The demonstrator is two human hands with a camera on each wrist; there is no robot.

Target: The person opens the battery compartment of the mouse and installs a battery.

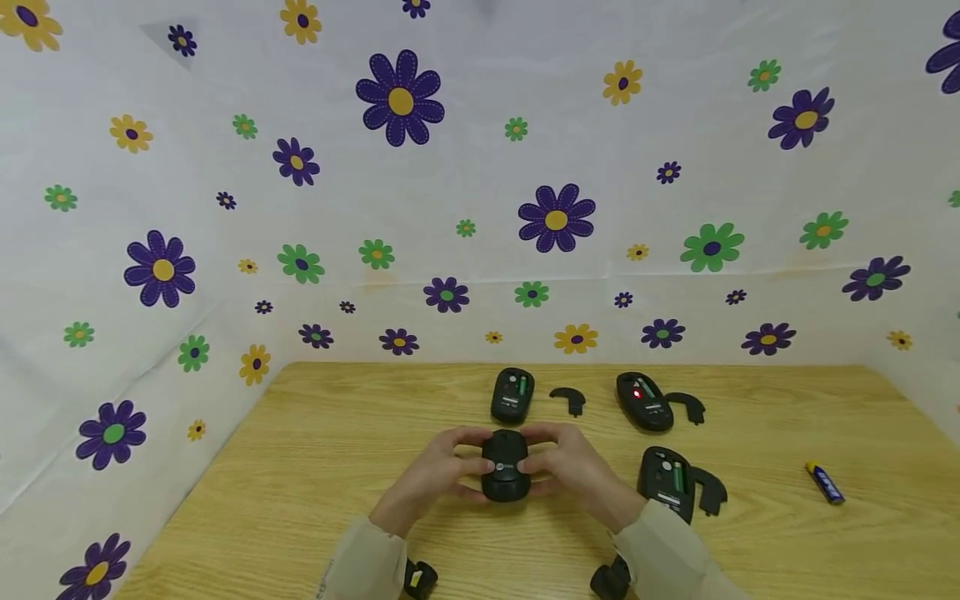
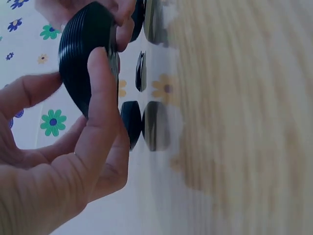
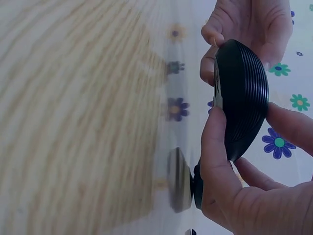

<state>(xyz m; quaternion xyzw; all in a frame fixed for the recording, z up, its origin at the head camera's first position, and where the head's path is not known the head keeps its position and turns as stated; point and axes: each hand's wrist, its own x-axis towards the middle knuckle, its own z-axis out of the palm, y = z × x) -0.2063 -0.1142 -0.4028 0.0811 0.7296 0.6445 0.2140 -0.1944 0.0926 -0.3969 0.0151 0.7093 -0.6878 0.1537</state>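
A black computer mouse (image 1: 506,471) is held just above the table in the head view, its top with a small logo facing up. My left hand (image 1: 442,471) grips its left side with fingers and thumb. From the other side my right hand (image 1: 573,471) grips it the same way. In the left wrist view the mouse (image 2: 83,54) shows a ribbed side, with its flat underside towards the table. The right wrist view shows the mouse (image 3: 242,93) pinched between fingers of both hands; its underside is seen only edge-on.
Behind lies an upturned mouse (image 1: 513,396) with a battery cover (image 1: 570,399) to its right. Two more upturned mice (image 1: 645,402) (image 1: 667,482) lie right, each beside a cover (image 1: 687,407) (image 1: 710,490); one glows red. A blue-and-yellow battery (image 1: 825,483) lies far right.
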